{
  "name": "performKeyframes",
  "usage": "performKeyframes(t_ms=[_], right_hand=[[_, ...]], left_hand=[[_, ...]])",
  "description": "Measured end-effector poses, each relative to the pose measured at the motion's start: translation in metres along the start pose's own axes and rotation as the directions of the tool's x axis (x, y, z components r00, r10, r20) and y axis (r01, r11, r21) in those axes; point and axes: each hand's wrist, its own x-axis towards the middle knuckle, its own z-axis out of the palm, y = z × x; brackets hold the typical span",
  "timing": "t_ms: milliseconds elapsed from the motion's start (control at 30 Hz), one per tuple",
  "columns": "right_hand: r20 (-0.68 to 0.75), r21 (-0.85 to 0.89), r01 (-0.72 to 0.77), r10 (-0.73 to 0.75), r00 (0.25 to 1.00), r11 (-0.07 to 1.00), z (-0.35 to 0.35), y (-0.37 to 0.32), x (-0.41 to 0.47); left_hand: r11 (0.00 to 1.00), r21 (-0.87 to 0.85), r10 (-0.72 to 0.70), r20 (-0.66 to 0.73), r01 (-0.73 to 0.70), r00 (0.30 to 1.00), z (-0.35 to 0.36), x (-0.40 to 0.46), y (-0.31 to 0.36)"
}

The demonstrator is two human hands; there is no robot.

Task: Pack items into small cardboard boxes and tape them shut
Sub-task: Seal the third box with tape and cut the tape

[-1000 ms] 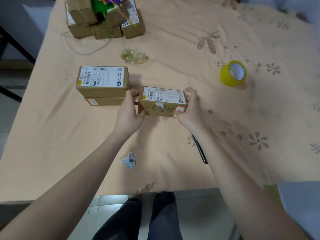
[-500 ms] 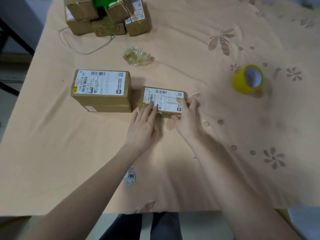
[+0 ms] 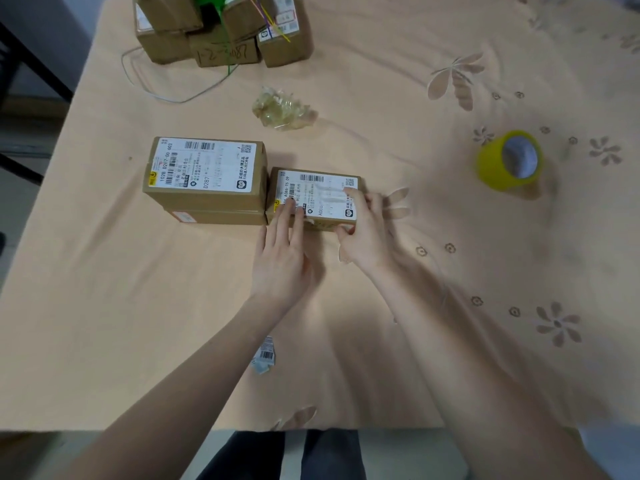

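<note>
Head view: small box (image 3: 317, 199) sat on bench (image 3: 104, 289) near centre, label up, flaps closed, touching the rt side of a two-box stack (image 3: 206, 178) at its 9 o'clock. Looked sealed, but tape itself too faint to confirm. Stack boxes also closed w/ labels. More closed boxes in a pile (image 3: 221, 29) at 12 o'clock far edge, w/ green item and a thin wire trailing off it. Judged: several boxes done, this one just being placed w/ the finished ones; can't tell how many are left, no open boxes or loose items in view.

Yellow tape roll (image 3: 509, 161) lay well apart at 3 o'clock, untouched. Crumpled clear wad (image 3: 282, 109) at 12 o'clock of small box. Torn label scrap (image 3: 265, 355) at 6 o'clock nr bench edge.

Hands: left hand (image 3: 282, 258) flat, fingers straight, tips resting on near-left part of box lid, pressing not gripping. Right hand (image 3: 363, 230) pinched the box's near-rt corner, thumb on the near side face, fingers over the top edge.
</note>
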Motion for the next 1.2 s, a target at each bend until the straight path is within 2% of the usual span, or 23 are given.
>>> performKeyframes(t_ms=[133,267,467,633,833,967,1200], right_hand=[[0.018,0.036,0.016,-0.016,1.0,0.999,-0.016,-0.004,-0.005],[-0.016,0.085,-0.022,0.023,1.0,0.996,-0.056,-0.01,-0.012],[-0.236,0.095,-0.063,0.084,0.968,0.993,-0.143,-0.01,-0.046],[-0.415,0.102,-0.096,0.13,0.9,0.99,-0.215,-0.004,-0.098],[-0.583,0.108,-0.113,0.155,0.797,0.988,-0.297,0.011,-0.162],[-0.639,0.101,-0.139,0.171,0.75,0.985,-0.352,0.035,-0.2],[-0.667,0.092,-0.218,0.223,0.711,0.972,-0.443,0.103,-0.268]], left_hand=[[0.998,-0.052,0.04,-0.028,-0.041,0.999,-0.014,0.0,0.001],[0.982,-0.109,0.154,-0.034,-0.157,0.987,-0.041,0.007,0.007],[0.918,-0.2,0.331,-0.088,-0.342,0.939,-0.091,0.016,0.053],[0.82,-0.264,0.474,-0.186,-0.508,0.861,-0.124,0.006,0.119],[0.64,-0.339,0.633,-0.276,-0.69,0.723,-0.16,-0.021,0.207],[0.569,-0.328,0.695,-0.299,-0.754,0.655,-0.169,-0.037,0.266],[0.5,-0.356,0.738,-0.302,-0.79,0.603,-0.152,-0.059,0.388]])
